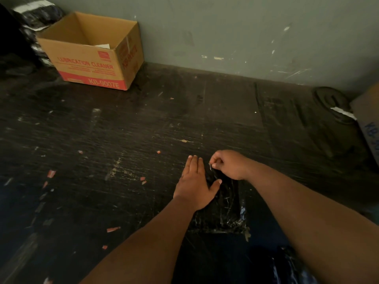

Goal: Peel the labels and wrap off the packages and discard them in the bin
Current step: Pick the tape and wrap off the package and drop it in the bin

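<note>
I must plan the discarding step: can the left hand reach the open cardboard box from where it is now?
Probably yes. The left hand lies flat on the black package; only bare table lies between it and the cardboard box, whose top is open. It seems a long stretch, though.

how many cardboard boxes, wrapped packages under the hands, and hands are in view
cardboard boxes: 2, the open Lubrication Cleaner box at the back left and a box cut off by the right edge
black wrapped package under the hands: 1
hands: 2, left hand pressing flat on the package, right hand pinching the wrap
total: 5
</note>
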`<state>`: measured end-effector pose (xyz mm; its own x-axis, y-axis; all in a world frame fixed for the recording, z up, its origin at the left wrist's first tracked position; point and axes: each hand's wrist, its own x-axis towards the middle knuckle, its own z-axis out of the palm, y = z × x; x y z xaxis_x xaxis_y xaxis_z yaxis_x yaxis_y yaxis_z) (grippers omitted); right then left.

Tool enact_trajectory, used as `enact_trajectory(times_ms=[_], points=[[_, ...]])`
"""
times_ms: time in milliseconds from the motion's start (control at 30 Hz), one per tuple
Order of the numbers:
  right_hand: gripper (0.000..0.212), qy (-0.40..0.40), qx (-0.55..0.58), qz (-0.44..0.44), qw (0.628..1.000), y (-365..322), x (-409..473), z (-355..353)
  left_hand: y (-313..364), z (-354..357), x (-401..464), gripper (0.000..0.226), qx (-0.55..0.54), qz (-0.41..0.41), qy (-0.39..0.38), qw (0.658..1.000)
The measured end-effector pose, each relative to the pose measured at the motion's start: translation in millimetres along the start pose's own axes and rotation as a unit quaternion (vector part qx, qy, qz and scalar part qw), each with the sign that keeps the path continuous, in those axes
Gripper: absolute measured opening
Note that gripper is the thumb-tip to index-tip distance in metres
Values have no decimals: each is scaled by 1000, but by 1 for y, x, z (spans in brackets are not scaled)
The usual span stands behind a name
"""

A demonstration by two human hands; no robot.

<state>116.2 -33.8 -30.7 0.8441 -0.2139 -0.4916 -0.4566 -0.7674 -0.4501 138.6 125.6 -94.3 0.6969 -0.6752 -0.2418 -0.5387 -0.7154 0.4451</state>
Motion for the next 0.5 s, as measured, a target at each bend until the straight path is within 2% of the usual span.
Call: enact_trajectory(times_ms=[133, 267, 400, 500], points=[[13, 70, -78, -77, 992, 9, -8, 11, -1, 0, 0, 99, -1, 4, 1, 1000], [16, 85, -147, -129, 977, 9, -13, 11, -1, -1, -3, 103, -3, 7, -5, 1000], [15, 91, -186, -143, 968, 8, -12, 14, 0, -1, -4, 106, -5, 5, -6, 1000], [16, 113, -175, -135, 969, 7, -11, 17, 0, -1, -3, 107, -2, 4, -10, 1000]])
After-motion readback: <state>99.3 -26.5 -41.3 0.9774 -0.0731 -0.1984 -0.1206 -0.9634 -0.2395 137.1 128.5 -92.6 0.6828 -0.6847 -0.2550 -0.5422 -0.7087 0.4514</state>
